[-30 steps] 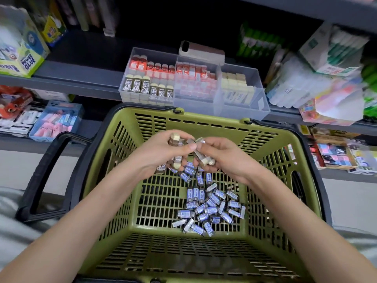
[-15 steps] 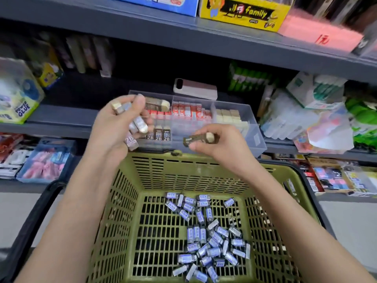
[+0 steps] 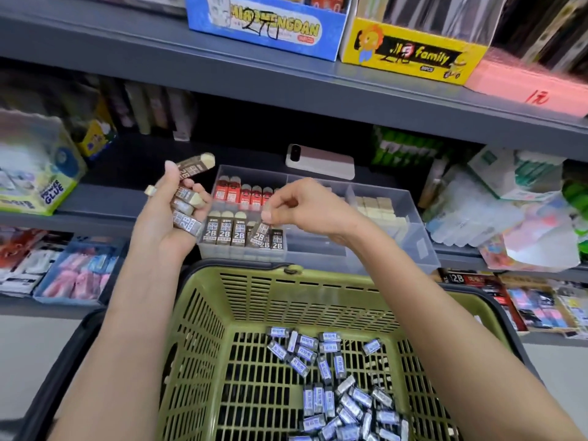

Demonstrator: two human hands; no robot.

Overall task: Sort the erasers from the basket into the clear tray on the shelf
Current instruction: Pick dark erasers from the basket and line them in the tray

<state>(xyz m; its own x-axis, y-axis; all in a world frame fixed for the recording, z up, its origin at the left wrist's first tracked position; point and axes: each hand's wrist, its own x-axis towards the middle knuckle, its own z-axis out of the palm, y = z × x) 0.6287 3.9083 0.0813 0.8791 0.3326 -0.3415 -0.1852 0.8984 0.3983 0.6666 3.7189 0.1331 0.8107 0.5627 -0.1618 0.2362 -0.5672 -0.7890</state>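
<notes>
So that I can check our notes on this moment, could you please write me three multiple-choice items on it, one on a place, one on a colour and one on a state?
1. Where is the brown eraser that the right hand pinches? A. On the top shelf. B. Over the front-left compartment of the clear tray. C. On the floor.
2. What colour are the labels of the loose erasers in the basket? A. Red. B. Blue. C. Yellow.
3. What is the left hand doing? A. Hanging open. B. Gripping a handle. C. Holding a bunch of brown erasers.
Answers: 1 B, it hangs at the row of upright 2B erasers there; 2 B, blue shows all over the pile; 3 C, its fingers curl round them.
</notes>
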